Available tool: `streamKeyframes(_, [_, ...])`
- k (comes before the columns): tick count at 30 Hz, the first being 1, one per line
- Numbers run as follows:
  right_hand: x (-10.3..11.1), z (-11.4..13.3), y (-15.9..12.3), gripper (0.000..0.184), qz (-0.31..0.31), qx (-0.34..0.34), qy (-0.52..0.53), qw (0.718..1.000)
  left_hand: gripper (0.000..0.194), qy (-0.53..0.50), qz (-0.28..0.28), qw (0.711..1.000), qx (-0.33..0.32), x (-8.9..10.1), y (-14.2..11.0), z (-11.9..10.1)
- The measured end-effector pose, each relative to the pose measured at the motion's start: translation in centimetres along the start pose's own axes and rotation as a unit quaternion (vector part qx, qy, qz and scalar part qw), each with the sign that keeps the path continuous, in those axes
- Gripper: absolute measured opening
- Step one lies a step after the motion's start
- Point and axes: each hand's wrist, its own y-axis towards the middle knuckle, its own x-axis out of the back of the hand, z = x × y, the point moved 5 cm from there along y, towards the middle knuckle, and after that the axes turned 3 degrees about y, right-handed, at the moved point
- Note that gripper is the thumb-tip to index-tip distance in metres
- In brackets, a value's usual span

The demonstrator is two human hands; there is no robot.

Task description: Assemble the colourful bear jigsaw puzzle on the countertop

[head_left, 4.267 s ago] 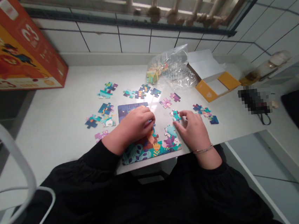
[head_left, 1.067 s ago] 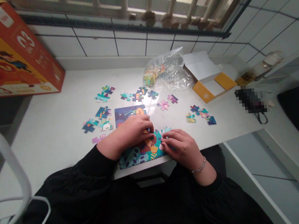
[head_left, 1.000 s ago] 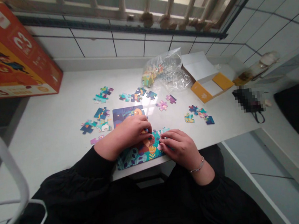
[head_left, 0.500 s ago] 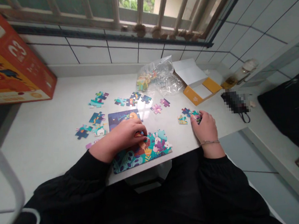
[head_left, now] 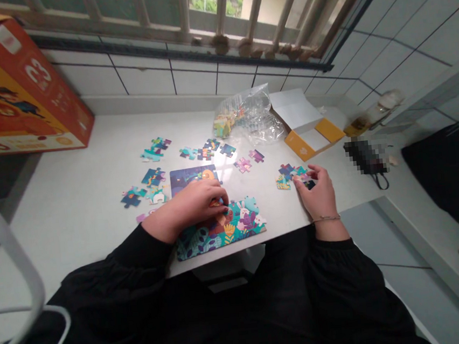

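A partly assembled jigsaw puzzle (head_left: 210, 242) lies near the counter's front edge, showing a white rabbit, purple leaves and yellow flowers on teal. My left hand (head_left: 200, 203) rests over its middle, with thumb and fingers closed on an orange puzzle piece (head_left: 215, 202); the palm hides part of the picture. On the right, my right hand (head_left: 318, 193) is at a small group of loose puzzle pieces (head_left: 284, 176), thumb and forefinger apart. A dark piece (head_left: 308, 184) shows between these fingers, and I cannot see any firm grip on it.
Several loose pieces (head_left: 152, 176) lie left of and behind the puzzle. A clear plastic bag with pieces (head_left: 249, 119) and an open yellow box (head_left: 302, 146) stand at the back. A big orange box (head_left: 50, 102) is at far left, a blurred black item (head_left: 364, 156) at right.
The right hand's thumb and forefinger have spread a little over the loose pieces. My left hand stays on the puzzle with its piece. The whole view has shifted slightly.
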Motion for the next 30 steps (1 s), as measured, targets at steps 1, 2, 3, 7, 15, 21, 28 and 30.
streamKeyframes(1, [0.2, 0.2, -0.1, 0.066, -0.008, 0.008, 0.002, 1.0, 0.011, -0.002, -0.002, 1.0, -0.002, 0.1, 0.0, -0.1])
streamKeyframes(2, [0.3, 0.5, -0.1, 0.064, -0.014, 0.015, 0.0, 1.0, 0.011, -0.004, -0.005, 1.0, -0.005, 0.1, -0.1, -0.1])
streamKeyframes(3, [0.4, 0.7, -0.2, 0.061, -0.017, 0.02, -0.005, 1.0, 0.012, -0.005, -0.007, 1.0, -0.006, 0.2, -0.1, -0.2])
streamKeyframes(7, [0.8, 1.1, -0.4, 0.043, -0.024, 0.02, -0.026, 0.999, 0.012, -0.001, -0.006, 1.0, -0.001, 0.2, -0.1, -0.2])
streamKeyframes(15, [0.3, -0.1, -0.7, 0.045, -0.017, -0.051, 0.048, 0.997, 0.011, 0.004, 0.001, 1.0, 0.006, 0.2, -0.1, -0.2])
streamKeyframes(21, [0.3, 0.5, -0.9, 0.056, -0.01, -0.041, 0.069, 0.997, 0.009, 0.007, -0.002, 1.0, 0.004, 0.1, -0.1, -0.3])
streamKeyframes(28, [0.9, 1.7, -1.2, 0.055, -0.004, -0.025, 0.047, 0.999, 0.006, 0.047, -0.031, 0.997, 0.05, -0.4, -1.9, -1.8])
streamKeyframes(30, [1.0, 1.8, -1.2, 0.054, -0.004, -0.026, 0.048, 0.999, 0.01, 0.057, -0.058, 0.995, 0.061, -0.4, -3.3, -2.7])
